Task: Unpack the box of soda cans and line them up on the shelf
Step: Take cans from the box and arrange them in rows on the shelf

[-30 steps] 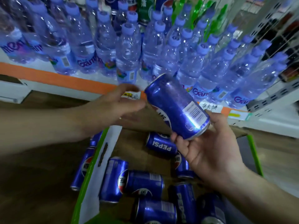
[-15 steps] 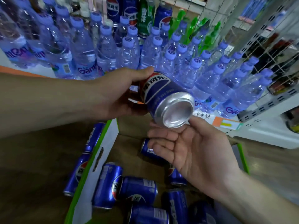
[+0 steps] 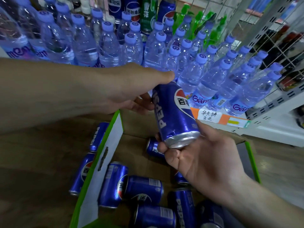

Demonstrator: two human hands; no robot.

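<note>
One blue Pepsi can (image 3: 174, 114), a smooth glossy metal cylinder, is held between two bare hands above the open cardboard box (image 3: 102, 163). The left hand (image 3: 131, 89) curls round its upper end, thumb along the top side and fingers beneath, while the right hand (image 3: 202, 160) cups the lower end from below, fingers bent under the dull silver rim and thumb laid against the side. The can's long axis is tilted, its far end pointing up and away toward the shelf (image 3: 228, 119) and its silver end facing down toward the camera; the white PEPSI lettering runs along its length. Inside the box, with its plain brown floor and a white flap edged in green, about seven more loose cans (image 3: 143, 190) lie on their sides, pointing in differing directions, some partly hidden by the right hand or cut by the frame edge. Two cans printed on the box's outer wall (image 3: 88, 160) show at the left. On the shelf stand many clear, ribbed plastic water bottles (image 3: 204, 79) with pale purple caps, too crowded to count exactly, packed in rows. Behind them stand about four blue cans (image 3: 131, 9), one green can (image 3: 148, 15), and several green bottles (image 3: 199, 23). An orange strip on the shelf's front edge carries a handwritten white price tag (image 3: 209, 115).
</note>
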